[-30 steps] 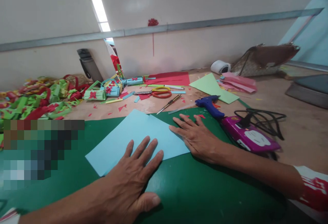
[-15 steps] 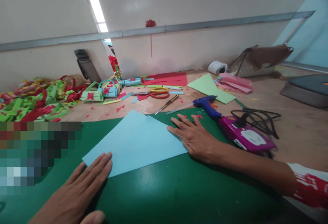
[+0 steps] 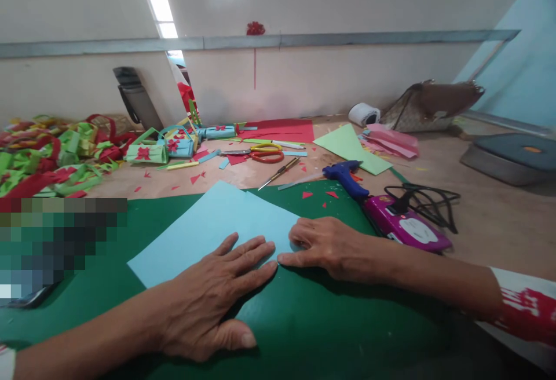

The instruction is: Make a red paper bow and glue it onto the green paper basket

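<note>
A folded light blue paper sheet point(image 3: 217, 223) lies on a dark green cutting mat point(image 3: 330, 322). My left hand point(image 3: 217, 296) lies flat on the sheet's near edge, fingers stretched out. My right hand point(image 3: 328, 247) rests at the sheet's right corner, fingers curled down and the fingertip pressing the paper's edge close to my left fingertips. Neither hand holds anything lifted.
Behind the mat lie scissors point(image 3: 260, 154), a thin tool point(image 3: 278, 173), a blue glue gun point(image 3: 345, 176), a purple box point(image 3: 403, 226) with a black cable, green paper point(image 3: 351, 147), red paper point(image 3: 282, 130), tape roll point(image 3: 364, 114), a bag point(image 3: 430, 105) and paper baskets point(image 3: 52, 154) at left.
My left hand slid from the sheet's left corner back onto its near edge at the middle. My right hand pulled back toward me along the right edge and curled its fingers.
</note>
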`<state>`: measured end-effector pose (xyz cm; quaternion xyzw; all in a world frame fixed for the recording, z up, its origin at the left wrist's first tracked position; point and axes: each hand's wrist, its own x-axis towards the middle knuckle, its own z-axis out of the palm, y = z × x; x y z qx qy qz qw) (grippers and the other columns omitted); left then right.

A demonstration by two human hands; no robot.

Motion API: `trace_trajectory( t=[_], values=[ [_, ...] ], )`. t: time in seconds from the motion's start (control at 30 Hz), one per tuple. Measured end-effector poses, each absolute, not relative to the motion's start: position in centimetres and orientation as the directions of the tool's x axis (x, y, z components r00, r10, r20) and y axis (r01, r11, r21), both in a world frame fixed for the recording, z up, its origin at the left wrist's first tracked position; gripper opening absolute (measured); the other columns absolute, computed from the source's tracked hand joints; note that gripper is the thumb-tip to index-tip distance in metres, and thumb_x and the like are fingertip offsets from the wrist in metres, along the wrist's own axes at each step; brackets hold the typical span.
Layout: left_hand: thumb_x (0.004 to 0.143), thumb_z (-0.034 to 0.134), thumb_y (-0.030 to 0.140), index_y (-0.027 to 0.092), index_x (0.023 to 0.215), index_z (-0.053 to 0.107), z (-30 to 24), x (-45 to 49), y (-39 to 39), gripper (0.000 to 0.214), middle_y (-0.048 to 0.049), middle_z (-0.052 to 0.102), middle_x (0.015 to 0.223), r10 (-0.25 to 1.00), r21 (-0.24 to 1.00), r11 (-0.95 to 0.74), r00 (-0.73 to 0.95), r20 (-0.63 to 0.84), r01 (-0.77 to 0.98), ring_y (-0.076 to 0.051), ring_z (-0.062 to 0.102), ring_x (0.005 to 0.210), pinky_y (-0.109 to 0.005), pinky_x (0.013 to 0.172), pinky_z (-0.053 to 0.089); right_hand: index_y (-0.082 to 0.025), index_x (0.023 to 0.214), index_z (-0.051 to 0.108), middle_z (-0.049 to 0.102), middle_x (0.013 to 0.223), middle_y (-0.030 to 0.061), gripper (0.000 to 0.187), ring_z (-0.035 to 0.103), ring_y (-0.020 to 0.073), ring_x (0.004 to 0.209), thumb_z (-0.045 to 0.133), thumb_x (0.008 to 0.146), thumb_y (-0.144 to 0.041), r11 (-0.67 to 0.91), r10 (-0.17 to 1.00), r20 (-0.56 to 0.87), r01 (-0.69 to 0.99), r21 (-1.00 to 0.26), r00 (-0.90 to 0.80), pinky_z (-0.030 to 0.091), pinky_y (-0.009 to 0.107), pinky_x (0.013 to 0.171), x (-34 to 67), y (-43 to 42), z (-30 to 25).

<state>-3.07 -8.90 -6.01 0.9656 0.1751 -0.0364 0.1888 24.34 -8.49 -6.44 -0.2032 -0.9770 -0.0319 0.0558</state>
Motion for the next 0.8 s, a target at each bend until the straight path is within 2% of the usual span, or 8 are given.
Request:
trace_trajectory(
  t=[0.17, 0.37, 0.53, 0.8],
  values=[
    [0.087, 0.042, 0.064, 0.024, 0.149, 0.013, -5.9, -3.3, -9.2, 0.079, -0.0070, 0.010, 0.155, 0.341, 0.359, -0.861, 0.932, -0.121, 0.361, -0.030, 0.010, 0.142, -0.056, 0.114, 0.006, -0.026, 0.127, 0.052, 0.055, 0.098, 0.0069, 0.048, 0.045, 0.0189, 0.078, 0.046, 0.083, -0.007, 0.926, 0.372, 0.033, 0.373, 0.060, -0.928, 0.036, 0.031, 0.063, 24.3, -8.4, -5.6],
    [0.088, 0.042, 0.063, 0.025, 0.149, 0.014, -5.9, -3.4, -9.3, 0.077, -0.0069, 0.011, 0.155, 0.345, 0.335, -0.871, 0.932, -0.108, 0.361, -0.030, 0.010, 0.142, -0.055, 0.114, 0.008, -0.022, 0.124, 0.054, 0.055, 0.096, 0.0070, 0.044, 0.043, 0.0185, 0.077, 0.044, 0.084, -0.006, 0.931, 0.361, 0.023, 0.362, 0.038, -0.932, 0.038, 0.032, 0.067, 24.7, -8.8, -5.3],
    [0.088, 0.044, 0.061, 0.028, 0.149, 0.009, -5.7, -3.3, -9.2, 0.078, -0.0063, 0.010, 0.155, 0.334, 0.329, -0.875, 0.935, -0.119, 0.355, -0.030, 0.011, 0.142, -0.057, 0.113, 0.010, -0.022, 0.124, 0.053, 0.054, 0.101, 0.0072, 0.048, 0.046, 0.0199, 0.089, 0.042, 0.082, -0.002, 0.899, 0.437, 0.003, 0.437, 0.019, -0.900, 0.038, 0.036, 0.081, 26.2, -9.6, -5.0],
    [0.086, 0.050, 0.059, 0.032, 0.149, 0.009, -5.7, -3.3, -9.5, 0.080, -0.0066, 0.022, 0.152, 0.345, 0.287, -0.898, 0.938, -0.013, 0.334, -0.033, 0.024, 0.138, -0.058, 0.110, 0.020, -0.024, 0.122, 0.052, 0.053, 0.106, 0.0080, 0.054, 0.042, 0.0253, 0.110, 0.044, 0.075, 0.002, 0.827, 0.558, -0.002, 0.556, 0.086, -0.830, 0.025, 0.049, 0.097, 28.9, -11.3, -4.8]
  ],
)
